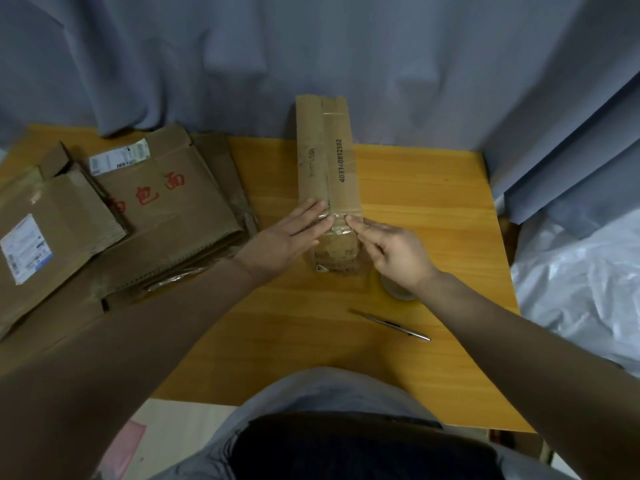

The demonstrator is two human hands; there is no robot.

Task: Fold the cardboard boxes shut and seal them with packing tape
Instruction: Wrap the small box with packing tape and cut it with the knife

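Hands meet at the near end of your long, narrow brown cardboard box (325,161). Your left hand (294,233) lies flat, its straight fingers pressing the clear packing tape (337,226) there. Your right hand (391,254) touches the same tape with its index fingertip, the other fingers curled; whether it pinches or only presses cannot be told. A pale roll of tape (398,292) sits just right of the box, partly hidden under that wrist.

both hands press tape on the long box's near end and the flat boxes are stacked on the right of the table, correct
No: the head view shows the flat boxes stacked on the left of the table, not the right. The left hand and right hand do press tape on the near end of the long box.
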